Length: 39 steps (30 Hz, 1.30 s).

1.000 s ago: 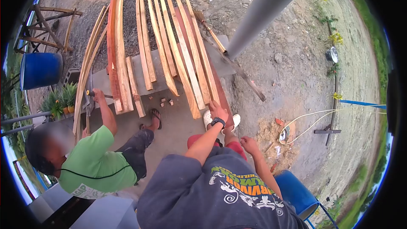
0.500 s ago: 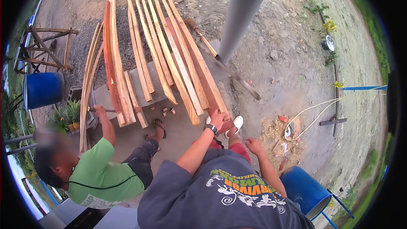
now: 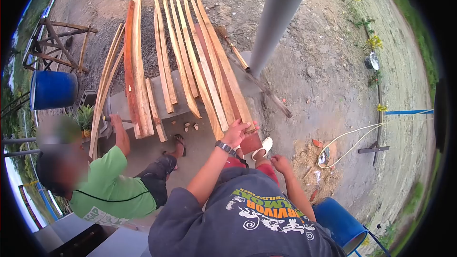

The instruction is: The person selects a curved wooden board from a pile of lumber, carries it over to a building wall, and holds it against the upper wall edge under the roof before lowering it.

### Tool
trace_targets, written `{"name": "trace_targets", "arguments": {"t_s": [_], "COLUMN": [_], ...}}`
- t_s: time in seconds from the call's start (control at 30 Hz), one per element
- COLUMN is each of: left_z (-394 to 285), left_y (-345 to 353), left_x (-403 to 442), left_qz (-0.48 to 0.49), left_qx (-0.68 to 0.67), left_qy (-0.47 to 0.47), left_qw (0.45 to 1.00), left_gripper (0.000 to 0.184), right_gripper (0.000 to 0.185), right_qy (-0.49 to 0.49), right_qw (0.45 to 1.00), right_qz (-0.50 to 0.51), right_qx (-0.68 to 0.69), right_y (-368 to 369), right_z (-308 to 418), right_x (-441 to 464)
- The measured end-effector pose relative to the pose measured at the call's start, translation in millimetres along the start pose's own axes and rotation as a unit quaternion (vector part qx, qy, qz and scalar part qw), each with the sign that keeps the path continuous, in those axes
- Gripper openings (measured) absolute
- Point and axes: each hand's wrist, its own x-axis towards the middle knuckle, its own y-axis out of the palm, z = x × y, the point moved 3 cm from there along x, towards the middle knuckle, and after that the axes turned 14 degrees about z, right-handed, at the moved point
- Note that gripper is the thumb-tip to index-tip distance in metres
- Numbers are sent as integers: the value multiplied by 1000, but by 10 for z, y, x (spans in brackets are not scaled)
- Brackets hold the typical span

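My left hand [image 3: 236,133], with a watch on its wrist, has its fingers around the near end of the rightmost long wooden plank [image 3: 223,66]. Beside that plank lie several more lengths of sawn timber [image 3: 181,57], side by side and pointing away from me. A reddish-brown board [image 3: 251,143] shows below my left hand, close to my white shoe [image 3: 263,148]. My right hand [image 3: 281,163] hangs by my right thigh with its fingers loosely curled, and I see nothing in it.
At left a person in a green shirt [image 3: 112,181] holds a thin-handled tool [image 3: 108,118] near the timber. A grey post [image 3: 281,19] rises ahead. Blue drums [image 3: 54,90] stand at left and lower right. Small wood offcuts [image 3: 188,127] and a pale hose [image 3: 350,135] lie on the ground.
The far scene has shifted slightly right in view. My left hand has moved a little left, and its fingers now reach across the plank's end. My right hand stays low by my thigh.
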Motion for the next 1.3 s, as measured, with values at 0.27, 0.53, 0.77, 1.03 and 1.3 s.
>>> {"name": "trace_targets", "arguments": {"t_s": [0.27,0.53,0.77,1.03,1.3], "left_z": [732,1230,870,572,441], "left_y": [-867,-1205,-1563,-1920,-2316], "left_x": [170,368,-142,-492,-610], "left_qz": [-95,-177,-352,-481,-413], "left_qx": [-18,300,696,511,460], "left_qy": [-56,-263,-95,-125,-236], "left_qw": [994,900,618,701,750], "left_gripper": [32,41,68,97,59], "right_gripper": [34,34,34,32,34], "right_qy": [-25,11,4,15,26], "right_qw": [999,998,996,995,994], "right_qz": [35,67,45,56,50], "right_qx": [13,5,75,83,94], "right_y": [-23,-18,-28,66,21], "right_z": [49,138,85,-158,-198], "right_x": [38,-65,-149,-126,-116]}}
